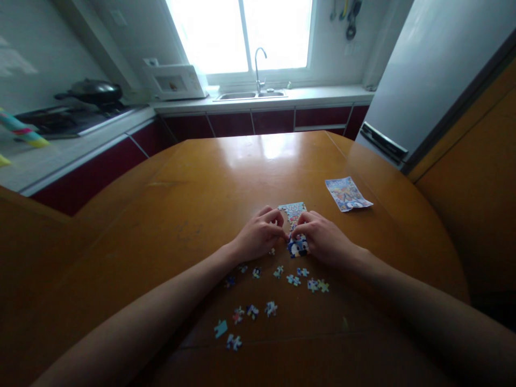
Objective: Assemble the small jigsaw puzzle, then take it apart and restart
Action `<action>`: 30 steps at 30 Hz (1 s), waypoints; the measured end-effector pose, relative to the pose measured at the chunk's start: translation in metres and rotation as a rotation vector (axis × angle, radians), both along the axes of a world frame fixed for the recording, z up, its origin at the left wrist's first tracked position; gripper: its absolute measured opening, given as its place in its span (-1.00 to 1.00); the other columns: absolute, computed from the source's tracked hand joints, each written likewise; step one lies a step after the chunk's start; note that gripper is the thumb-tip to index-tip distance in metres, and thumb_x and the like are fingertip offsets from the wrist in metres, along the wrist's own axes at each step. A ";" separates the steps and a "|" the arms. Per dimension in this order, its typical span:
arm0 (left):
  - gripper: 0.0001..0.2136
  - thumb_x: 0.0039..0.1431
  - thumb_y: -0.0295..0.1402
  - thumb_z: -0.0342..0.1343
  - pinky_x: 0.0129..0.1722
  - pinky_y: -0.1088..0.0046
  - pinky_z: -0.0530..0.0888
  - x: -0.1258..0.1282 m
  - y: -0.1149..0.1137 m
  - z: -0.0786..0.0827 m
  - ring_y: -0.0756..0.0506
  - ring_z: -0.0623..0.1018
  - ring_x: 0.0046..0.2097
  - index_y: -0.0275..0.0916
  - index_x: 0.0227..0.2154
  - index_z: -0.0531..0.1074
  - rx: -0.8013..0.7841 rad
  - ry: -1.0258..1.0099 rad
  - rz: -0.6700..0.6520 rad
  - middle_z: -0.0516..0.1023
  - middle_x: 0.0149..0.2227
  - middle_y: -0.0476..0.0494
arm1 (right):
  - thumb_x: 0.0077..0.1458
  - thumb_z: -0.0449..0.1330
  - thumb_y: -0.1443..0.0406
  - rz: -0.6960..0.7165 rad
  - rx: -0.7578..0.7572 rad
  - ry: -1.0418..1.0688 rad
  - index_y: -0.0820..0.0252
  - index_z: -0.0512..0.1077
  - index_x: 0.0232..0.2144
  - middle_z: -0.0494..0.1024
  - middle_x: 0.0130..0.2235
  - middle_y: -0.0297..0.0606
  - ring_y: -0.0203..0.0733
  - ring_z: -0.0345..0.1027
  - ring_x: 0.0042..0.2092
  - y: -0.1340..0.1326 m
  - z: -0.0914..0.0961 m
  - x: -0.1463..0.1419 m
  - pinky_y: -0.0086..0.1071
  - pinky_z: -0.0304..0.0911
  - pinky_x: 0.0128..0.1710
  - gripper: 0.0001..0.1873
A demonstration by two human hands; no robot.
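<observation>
A partly joined jigsaw puzzle lies flat on the table, with a blue and white cartoon face at its near end. My left hand is closed at the puzzle's left edge, its fingertips pinched on what looks like a puzzle piece, mostly hidden. From the right, my right hand rests with curled fingers on the puzzle's middle and right edge, covering part of it. One small loose piece lies just below my left hand. Nearer to me are several more loose pieces, among them a yellowish one and a light blue one.
A creased printed picture sheet lies right of the puzzle on the wooden table. Beyond stand a counter with a sink, a white microwave, a stove with a lidded pan, and a fridge at right.
</observation>
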State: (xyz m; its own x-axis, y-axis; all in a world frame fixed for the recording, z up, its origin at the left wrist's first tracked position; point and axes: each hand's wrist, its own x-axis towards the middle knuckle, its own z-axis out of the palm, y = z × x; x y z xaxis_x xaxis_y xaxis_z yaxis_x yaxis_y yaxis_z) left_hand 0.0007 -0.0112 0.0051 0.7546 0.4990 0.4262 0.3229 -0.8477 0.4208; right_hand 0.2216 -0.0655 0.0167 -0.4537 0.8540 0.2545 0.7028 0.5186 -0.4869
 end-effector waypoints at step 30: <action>-0.74 0.14 -0.58 0.12 -0.09 0.31 0.39 0.000 0.000 0.001 -0.11 0.35 -0.13 -0.10 -0.33 0.63 -0.045 -0.009 0.017 0.42 -0.25 -0.10 | 0.04 0.08 0.45 -0.321 -0.279 -0.085 0.16 0.57 -0.48 0.60 -0.44 -0.22 -0.22 0.40 -0.39 0.010 0.016 0.020 -0.39 0.13 -0.36 -0.73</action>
State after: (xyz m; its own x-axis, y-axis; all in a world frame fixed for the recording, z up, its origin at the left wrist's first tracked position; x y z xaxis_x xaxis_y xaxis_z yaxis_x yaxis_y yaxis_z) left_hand 0.0011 -0.0111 0.0064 0.7422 0.5301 0.4101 0.3326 -0.8226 0.4612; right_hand 0.2413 -0.0552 0.0325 -0.1634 0.9860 -0.0327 0.8508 0.1240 -0.5106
